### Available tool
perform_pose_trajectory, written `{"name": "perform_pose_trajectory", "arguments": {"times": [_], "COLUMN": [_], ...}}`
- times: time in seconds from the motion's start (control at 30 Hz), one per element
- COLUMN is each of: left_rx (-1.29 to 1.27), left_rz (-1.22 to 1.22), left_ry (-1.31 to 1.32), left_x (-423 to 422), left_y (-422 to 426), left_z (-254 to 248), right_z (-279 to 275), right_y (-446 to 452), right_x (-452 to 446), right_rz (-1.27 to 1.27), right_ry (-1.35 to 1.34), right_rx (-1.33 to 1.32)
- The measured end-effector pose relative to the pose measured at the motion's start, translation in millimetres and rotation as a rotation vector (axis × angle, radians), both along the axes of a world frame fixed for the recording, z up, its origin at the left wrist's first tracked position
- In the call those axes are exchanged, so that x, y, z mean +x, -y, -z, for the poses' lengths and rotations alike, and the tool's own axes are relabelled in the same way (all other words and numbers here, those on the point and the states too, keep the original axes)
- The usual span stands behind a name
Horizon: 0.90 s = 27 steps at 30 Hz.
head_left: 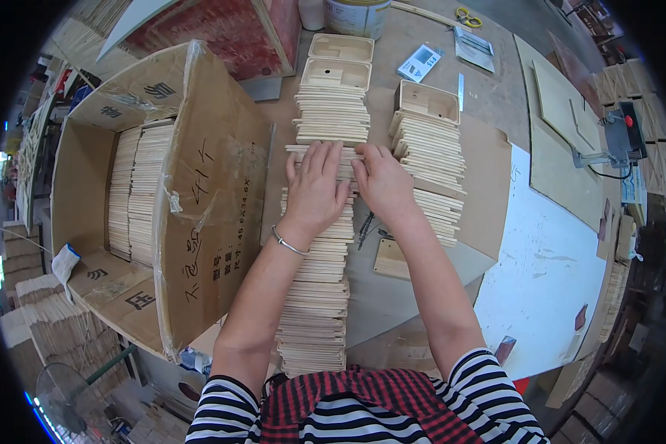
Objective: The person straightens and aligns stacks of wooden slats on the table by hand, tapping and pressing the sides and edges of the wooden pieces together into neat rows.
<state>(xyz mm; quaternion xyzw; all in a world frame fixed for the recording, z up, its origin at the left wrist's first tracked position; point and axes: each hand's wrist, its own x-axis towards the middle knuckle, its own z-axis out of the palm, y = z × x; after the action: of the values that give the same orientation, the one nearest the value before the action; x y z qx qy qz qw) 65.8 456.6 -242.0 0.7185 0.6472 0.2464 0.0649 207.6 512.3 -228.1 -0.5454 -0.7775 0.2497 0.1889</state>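
A long row of thin wooden panels (314, 296), standing on edge and packed face to face, runs up the middle of the table. My left hand (314, 189) lies over this row with its fingers stretched across the panels' top edges. Beside it, my right hand (383, 181) has thumb and fingers pinched at the right end of a panel in the same row. Two open wooden boxes with compartments, a nearer box (337, 74) and a farther box (340, 47), sit at the row's far end. A shorter panel row (429, 163) stands to the right, behind another wooden box (429, 101).
At left a large cardboard carton (207, 170) holds stacked panels (142, 192). A small wooden piece (392, 259) lies right of the row. Farther back are a bucket (357, 18), yellow scissors (468, 18) and a small blue-white box (419, 64). A white board (540, 266) covers the right side.
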Motion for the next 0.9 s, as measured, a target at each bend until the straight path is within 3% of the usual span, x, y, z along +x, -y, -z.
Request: {"name": "perform_pose_trajectory", "arguments": {"times": [0.9], "left_rx": [0.036], "left_rz": [0.022], "left_ry": [-0.024], "left_x": [1.0], "left_y": [-10.7], "left_z": [9.8], "right_z": [8.2], "right_y": [1.3], "right_x": [1.0], "right_rz": [0.006], "right_ry": [0.06], "right_rx": [0.062]}}
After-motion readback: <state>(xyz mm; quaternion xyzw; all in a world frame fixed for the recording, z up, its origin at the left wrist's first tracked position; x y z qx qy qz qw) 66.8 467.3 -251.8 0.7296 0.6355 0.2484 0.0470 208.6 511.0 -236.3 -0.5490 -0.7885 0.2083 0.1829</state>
